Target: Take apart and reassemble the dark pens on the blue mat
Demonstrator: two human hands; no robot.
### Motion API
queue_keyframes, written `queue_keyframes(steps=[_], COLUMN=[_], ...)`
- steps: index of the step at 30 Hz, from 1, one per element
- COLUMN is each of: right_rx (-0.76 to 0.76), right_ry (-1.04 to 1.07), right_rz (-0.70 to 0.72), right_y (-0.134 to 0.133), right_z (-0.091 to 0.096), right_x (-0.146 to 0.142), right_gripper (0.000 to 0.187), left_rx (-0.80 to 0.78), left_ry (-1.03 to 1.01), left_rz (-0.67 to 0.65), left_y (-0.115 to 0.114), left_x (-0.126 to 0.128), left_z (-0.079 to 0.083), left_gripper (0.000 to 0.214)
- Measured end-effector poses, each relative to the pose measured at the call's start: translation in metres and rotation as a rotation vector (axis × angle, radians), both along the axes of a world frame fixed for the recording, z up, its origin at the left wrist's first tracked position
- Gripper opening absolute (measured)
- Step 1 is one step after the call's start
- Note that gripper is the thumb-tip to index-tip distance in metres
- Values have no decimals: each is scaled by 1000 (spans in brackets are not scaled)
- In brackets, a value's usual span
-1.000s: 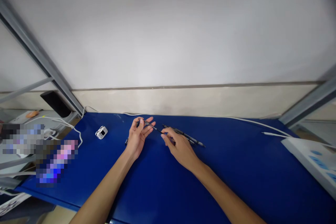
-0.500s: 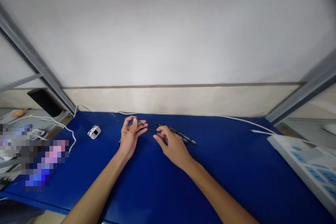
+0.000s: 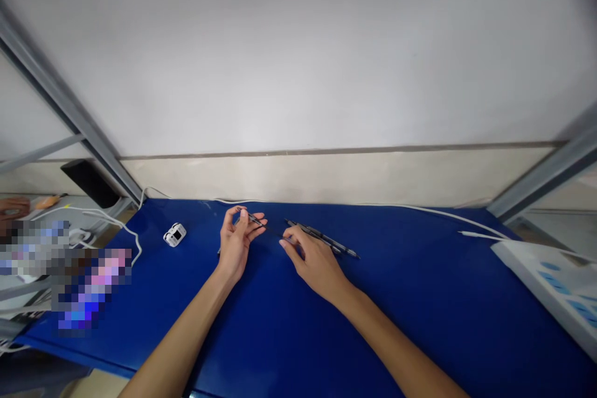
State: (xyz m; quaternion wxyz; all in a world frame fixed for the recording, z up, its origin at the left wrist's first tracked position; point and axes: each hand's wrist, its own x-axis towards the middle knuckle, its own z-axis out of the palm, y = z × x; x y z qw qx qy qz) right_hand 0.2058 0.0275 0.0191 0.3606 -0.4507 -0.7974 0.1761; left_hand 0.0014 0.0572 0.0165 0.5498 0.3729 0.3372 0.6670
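Note:
My left hand pinches a dark pen between thumb and fingers, its other fingers half spread. From the pen's end a thin dark rod, like a pen refill, runs toward my right hand. The thumb and index finger of that hand are closed at the rod's other end. Just beyond the right hand, several dark pens lie side by side on the blue desk, partly hidden by the fingers. Another dark tip shows behind my left wrist.
A small white device with a dark screen lies to the left. Further left are a blurred-out phone-like shape, white cables and a black block. A white-and-blue box and a cable end are at right.
The view has shifted slightly, so everything sits a little further right. My right thumb and index finger have drawn closer together. The left hand keeps its hold on the pen.

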Motion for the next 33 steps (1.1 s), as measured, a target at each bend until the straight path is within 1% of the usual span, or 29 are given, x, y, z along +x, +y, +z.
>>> queue_keyframes(steps=[8,14,17,20,24,25,28,30,33], right_rx=[44,-21,-12,18,9,2,1,11,19], right_ry=[16,87,84,51,78,79,61,53,48], right_rz=[11,-17,-6,7,-12,-17,-8,-4,2], right_y=[-1,1,1,0,0,0,0,1,1], right_z=[2,-5,-4,-1,-1,-1,-2,-2,-1], right_x=[-1,-1,-1,-1,-1,-1,-1,-1,0], right_gripper=[17,18,18,24,18,17,18,19,18], left_rx=[-13,11,17,17,23,25,18,18,32], left_ry=[57,148,165,178,117,104,141,163,108], left_rz=[-171,-250,-263,-256,-288,-297,-278,-253,-246], left_y=[-11,-15,-15,-14,-16,-16,-16,-16,-14], left_x=[13,14,12,11,13,13,14,13,12], left_z=[6,6,7,8,9,9,8,7,6], left_gripper=[36,27,29,33,44,44,31,29,47])
